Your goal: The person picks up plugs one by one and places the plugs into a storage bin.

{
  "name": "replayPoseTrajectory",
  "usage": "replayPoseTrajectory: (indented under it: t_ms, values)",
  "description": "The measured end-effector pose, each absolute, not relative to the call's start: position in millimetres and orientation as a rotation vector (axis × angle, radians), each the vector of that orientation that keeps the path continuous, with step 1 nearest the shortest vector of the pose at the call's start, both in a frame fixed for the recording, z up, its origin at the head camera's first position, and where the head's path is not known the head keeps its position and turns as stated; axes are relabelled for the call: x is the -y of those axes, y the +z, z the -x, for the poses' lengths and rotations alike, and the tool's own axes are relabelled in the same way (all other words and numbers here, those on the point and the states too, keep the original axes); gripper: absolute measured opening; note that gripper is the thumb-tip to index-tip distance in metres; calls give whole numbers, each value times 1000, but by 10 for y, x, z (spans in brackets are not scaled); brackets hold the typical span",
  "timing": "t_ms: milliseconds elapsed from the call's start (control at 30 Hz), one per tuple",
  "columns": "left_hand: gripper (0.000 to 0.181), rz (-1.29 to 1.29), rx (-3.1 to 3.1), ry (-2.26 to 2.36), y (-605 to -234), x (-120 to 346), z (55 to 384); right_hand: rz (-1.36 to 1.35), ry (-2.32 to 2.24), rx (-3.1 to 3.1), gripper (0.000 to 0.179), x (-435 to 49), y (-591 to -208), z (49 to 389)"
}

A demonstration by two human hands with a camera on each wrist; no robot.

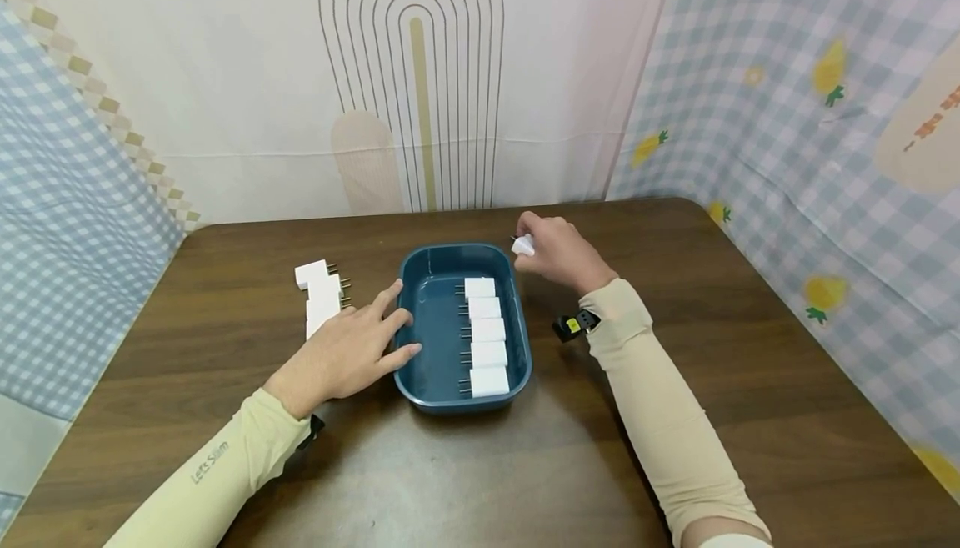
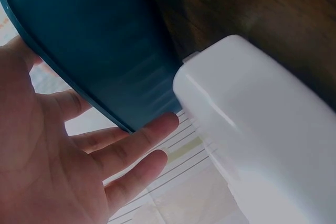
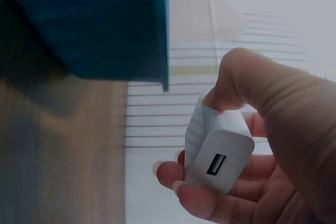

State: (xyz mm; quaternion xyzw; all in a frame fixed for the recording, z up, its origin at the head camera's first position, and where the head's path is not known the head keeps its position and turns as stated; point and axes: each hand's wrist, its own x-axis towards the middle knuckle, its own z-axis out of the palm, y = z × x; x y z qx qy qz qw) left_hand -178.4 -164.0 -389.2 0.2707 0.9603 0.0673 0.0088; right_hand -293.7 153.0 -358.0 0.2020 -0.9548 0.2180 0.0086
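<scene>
My right hand (image 1: pixel 555 252) pinches a white USB charger (image 3: pixel 220 153) between thumb and fingers, just beyond the right rim of a dark blue plastic bin (image 1: pixel 519 306). The charger's USB port faces the right wrist camera. In the bin, several white chargers (image 1: pixel 488 329) lie in a column along the right side, prongs pointing left. My left hand (image 1: pixel 348 352) spreads its fingers over the bin's left rim, holding nothing. Beside it, several more white chargers (image 1: pixel 322 294) lie in a row on the table, prongs to the right, partly hidden by that hand.
The brown wooden table (image 1: pixel 450 481) carries the bin near its middle. A patterned cloth (image 1: pixel 262 72) hangs behind the table, with checked cloth (image 1: pixel 787 131) along the right side and more on the left. A black wrist camera (image 1: pixel 573 325) juts from under the right wrist.
</scene>
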Motion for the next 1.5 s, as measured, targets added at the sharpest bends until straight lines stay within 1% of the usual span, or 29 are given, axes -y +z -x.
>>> replayPoseTrajectory:
  t_ms: [333, 700, 800, 933, 1500]
  values:
    - [55, -848, -3003, 210, -3881, 1637, 1792, -756, 663, 2954, 39, -1393, -3488, 2831]
    - [54, -849, -3003, 209, -3885, 1629, 1793, -901, 627, 2859, 32, -1319, -3555, 2818]
    - [54, -840, -2999, 211, -3881, 1627, 1793, -933, 583, 2861, 37, -1288, -3577, 2818]
    - [55, -835, -2991, 208, -3877, 1626, 1789, -955, 521, 2851, 42, -1248, -3609, 2813]
    - [57, -840, -2993, 199, -3881, 1633, 1794, -992, 467, 2836, 37, -1137, -3768, 2889]
